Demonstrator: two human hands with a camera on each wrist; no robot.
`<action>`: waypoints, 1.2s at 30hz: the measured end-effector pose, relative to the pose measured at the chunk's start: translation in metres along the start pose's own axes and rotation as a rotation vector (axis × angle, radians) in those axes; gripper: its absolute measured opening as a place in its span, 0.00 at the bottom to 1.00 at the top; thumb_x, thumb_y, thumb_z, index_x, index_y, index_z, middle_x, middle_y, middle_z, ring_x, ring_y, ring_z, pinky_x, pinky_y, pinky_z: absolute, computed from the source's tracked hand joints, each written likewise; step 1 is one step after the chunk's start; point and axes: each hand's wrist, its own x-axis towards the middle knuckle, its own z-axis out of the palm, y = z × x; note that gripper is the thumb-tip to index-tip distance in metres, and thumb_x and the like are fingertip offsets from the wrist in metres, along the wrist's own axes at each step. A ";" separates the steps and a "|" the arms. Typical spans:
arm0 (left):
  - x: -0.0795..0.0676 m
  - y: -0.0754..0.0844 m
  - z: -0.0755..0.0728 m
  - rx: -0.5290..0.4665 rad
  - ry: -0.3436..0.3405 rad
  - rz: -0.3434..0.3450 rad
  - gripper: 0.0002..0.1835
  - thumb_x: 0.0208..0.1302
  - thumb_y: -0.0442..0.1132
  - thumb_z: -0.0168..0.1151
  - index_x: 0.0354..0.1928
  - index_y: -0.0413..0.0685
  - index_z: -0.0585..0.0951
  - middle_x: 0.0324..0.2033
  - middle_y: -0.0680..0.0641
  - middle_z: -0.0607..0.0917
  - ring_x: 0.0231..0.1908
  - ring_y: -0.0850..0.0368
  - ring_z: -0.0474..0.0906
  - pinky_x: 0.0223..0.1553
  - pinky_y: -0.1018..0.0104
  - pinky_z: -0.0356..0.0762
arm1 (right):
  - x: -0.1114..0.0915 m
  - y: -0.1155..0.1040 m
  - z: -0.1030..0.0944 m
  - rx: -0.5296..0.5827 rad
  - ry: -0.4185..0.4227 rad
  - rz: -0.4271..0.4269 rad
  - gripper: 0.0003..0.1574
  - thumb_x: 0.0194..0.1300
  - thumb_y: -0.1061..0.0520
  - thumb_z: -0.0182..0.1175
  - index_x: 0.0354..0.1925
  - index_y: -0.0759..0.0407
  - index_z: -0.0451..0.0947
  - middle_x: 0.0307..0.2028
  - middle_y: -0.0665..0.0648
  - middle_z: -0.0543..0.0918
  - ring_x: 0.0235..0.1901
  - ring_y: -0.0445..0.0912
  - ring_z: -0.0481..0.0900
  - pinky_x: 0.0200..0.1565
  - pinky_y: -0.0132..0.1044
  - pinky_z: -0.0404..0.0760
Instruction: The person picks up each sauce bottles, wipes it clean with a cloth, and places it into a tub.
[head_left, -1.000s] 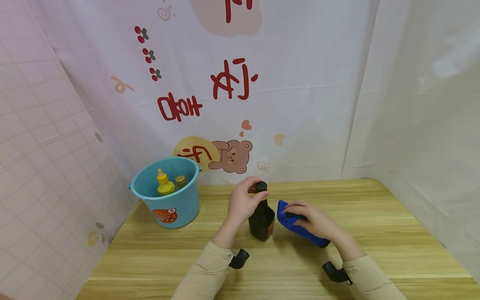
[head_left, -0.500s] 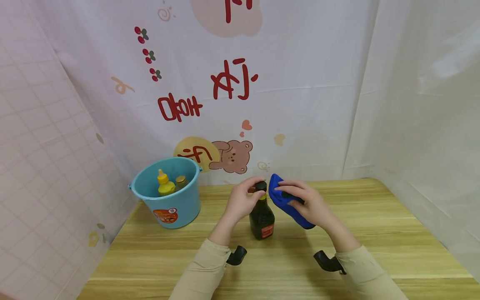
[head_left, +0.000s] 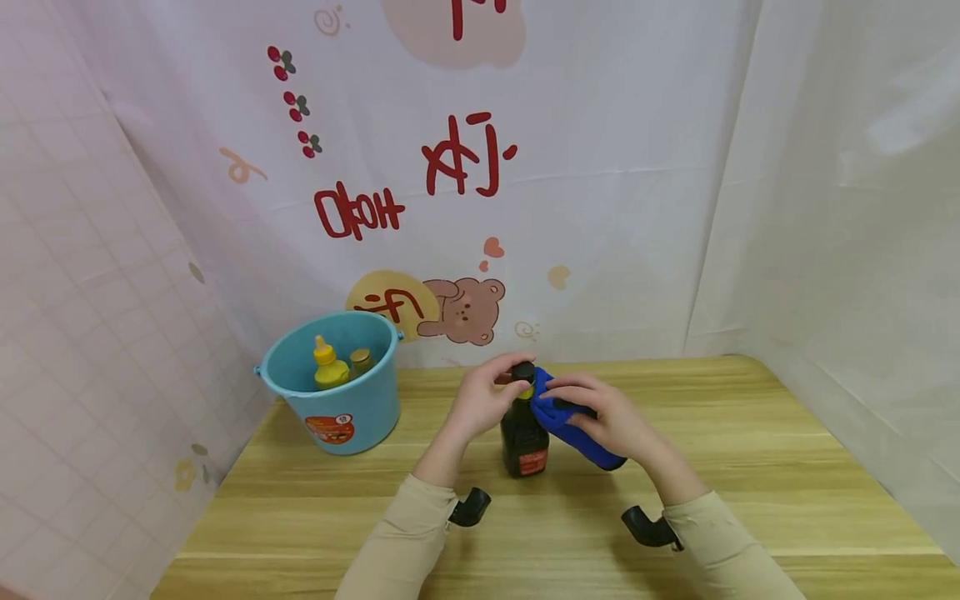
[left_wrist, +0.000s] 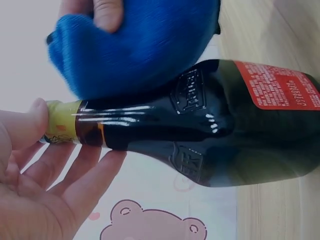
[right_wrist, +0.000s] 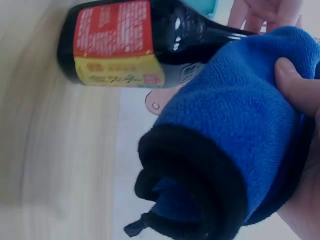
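Note:
A dark glass sauce bottle (head_left: 523,437) with a red label and black cap stands upright on the table. My left hand (head_left: 483,398) pinches its neck between thumb and fingers, just under the cap. In the left wrist view the yellow neck band of the bottle (left_wrist: 170,120) shows between those fingers. My right hand (head_left: 607,417) grips a folded blue cloth (head_left: 577,437) with black edging. The cloth (left_wrist: 135,50) lies against the bottle's neck and shoulder. In the right wrist view my thumb presses on the blue cloth (right_wrist: 240,95).
A light blue bucket (head_left: 378,400) stands at the table's back left, holding a yellow squeeze bottle (head_left: 330,371) and a gold-capped jar (head_left: 361,362). A printed white curtain (head_left: 600,250) hangs behind the wooden table (head_left: 360,517).
My right hand has carried the blue cloth left, up and then slightly down against the bottle's neck. The bottle has turned so more of its red label faces the head camera.

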 end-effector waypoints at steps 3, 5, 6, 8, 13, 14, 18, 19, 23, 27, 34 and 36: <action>0.001 -0.001 -0.001 -0.015 -0.031 0.002 0.20 0.69 0.35 0.63 0.62 0.54 0.80 0.52 0.46 0.83 0.50 0.46 0.81 0.34 0.65 0.82 | -0.006 0.003 0.001 0.002 -0.057 0.010 0.34 0.51 0.77 0.68 0.55 0.55 0.81 0.56 0.60 0.79 0.55 0.59 0.78 0.48 0.53 0.81; 0.001 -0.002 -0.001 -0.020 -0.044 0.000 0.20 0.69 0.35 0.62 0.62 0.54 0.80 0.52 0.46 0.83 0.50 0.46 0.81 0.33 0.67 0.81 | -0.011 0.006 0.002 0.005 -0.099 0.019 0.34 0.52 0.77 0.68 0.55 0.55 0.81 0.56 0.60 0.79 0.55 0.59 0.78 0.48 0.53 0.81; 0.002 -0.002 -0.001 -0.024 -0.049 0.001 0.20 0.69 0.35 0.62 0.62 0.54 0.80 0.52 0.46 0.83 0.50 0.46 0.81 0.33 0.67 0.81 | -0.013 0.007 0.002 0.007 -0.114 0.020 0.33 0.52 0.77 0.68 0.55 0.55 0.81 0.56 0.60 0.79 0.55 0.59 0.78 0.48 0.54 0.81; 0.002 -0.002 -0.002 -0.026 -0.059 0.000 0.20 0.69 0.35 0.62 0.62 0.55 0.80 0.53 0.46 0.83 0.50 0.46 0.81 0.34 0.67 0.81 | -0.017 0.010 0.004 0.021 -0.133 0.021 0.32 0.53 0.77 0.68 0.54 0.55 0.82 0.56 0.60 0.79 0.54 0.58 0.78 0.49 0.54 0.80; 0.004 -0.004 -0.004 -0.026 -0.083 -0.001 0.20 0.70 0.35 0.61 0.63 0.54 0.79 0.55 0.46 0.82 0.50 0.47 0.81 0.35 0.66 0.81 | -0.024 0.018 0.006 0.037 -0.167 0.010 0.31 0.55 0.76 0.67 0.55 0.56 0.81 0.55 0.60 0.79 0.53 0.57 0.78 0.49 0.52 0.80; 0.005 -0.005 -0.005 -0.025 -0.087 -0.002 0.21 0.70 0.35 0.61 0.63 0.54 0.79 0.56 0.46 0.81 0.50 0.47 0.81 0.36 0.66 0.81 | -0.026 0.020 0.007 0.036 -0.178 0.011 0.31 0.55 0.76 0.67 0.55 0.56 0.81 0.55 0.60 0.79 0.53 0.57 0.78 0.49 0.52 0.81; 0.006 -0.006 -0.007 -0.027 -0.100 -0.007 0.21 0.70 0.35 0.61 0.63 0.54 0.79 0.56 0.47 0.81 0.50 0.48 0.80 0.39 0.64 0.81 | -0.030 0.024 0.007 0.039 -0.212 0.007 0.31 0.54 0.75 0.68 0.55 0.56 0.81 0.55 0.59 0.78 0.53 0.55 0.78 0.50 0.50 0.80; 0.006 -0.007 -0.007 -0.031 -0.103 -0.008 0.21 0.70 0.35 0.61 0.63 0.55 0.79 0.56 0.47 0.81 0.50 0.48 0.80 0.39 0.64 0.81 | -0.030 0.025 0.007 0.040 -0.216 0.003 0.31 0.54 0.75 0.68 0.55 0.56 0.81 0.55 0.59 0.78 0.53 0.55 0.78 0.50 0.50 0.80; 0.006 -0.008 -0.008 -0.044 -0.108 -0.015 0.21 0.70 0.35 0.61 0.63 0.55 0.79 0.56 0.48 0.81 0.49 0.49 0.80 0.39 0.63 0.80 | -0.030 0.026 0.007 0.055 -0.225 -0.005 0.31 0.53 0.75 0.68 0.55 0.56 0.80 0.55 0.57 0.78 0.54 0.54 0.78 0.51 0.48 0.80; 0.006 -0.007 -0.008 -0.041 -0.107 -0.009 0.21 0.70 0.35 0.61 0.63 0.55 0.79 0.56 0.47 0.81 0.49 0.49 0.80 0.39 0.63 0.81 | -0.031 0.028 0.007 0.053 -0.236 -0.007 0.30 0.53 0.74 0.69 0.55 0.57 0.81 0.55 0.58 0.78 0.53 0.54 0.78 0.50 0.48 0.80; 0.004 -0.006 -0.009 -0.050 -0.108 -0.008 0.21 0.70 0.34 0.61 0.64 0.54 0.78 0.57 0.46 0.80 0.50 0.47 0.80 0.39 0.64 0.81 | -0.034 0.031 0.012 0.036 -0.278 -0.024 0.28 0.53 0.71 0.71 0.54 0.57 0.82 0.52 0.56 0.80 0.51 0.52 0.79 0.49 0.47 0.81; 0.004 -0.006 -0.008 -0.050 -0.105 -0.005 0.21 0.70 0.34 0.61 0.64 0.54 0.78 0.57 0.46 0.80 0.49 0.47 0.80 0.39 0.64 0.81 | -0.035 0.031 0.015 0.020 -0.324 -0.008 0.27 0.55 0.69 0.71 0.53 0.56 0.82 0.51 0.54 0.80 0.50 0.50 0.80 0.49 0.46 0.81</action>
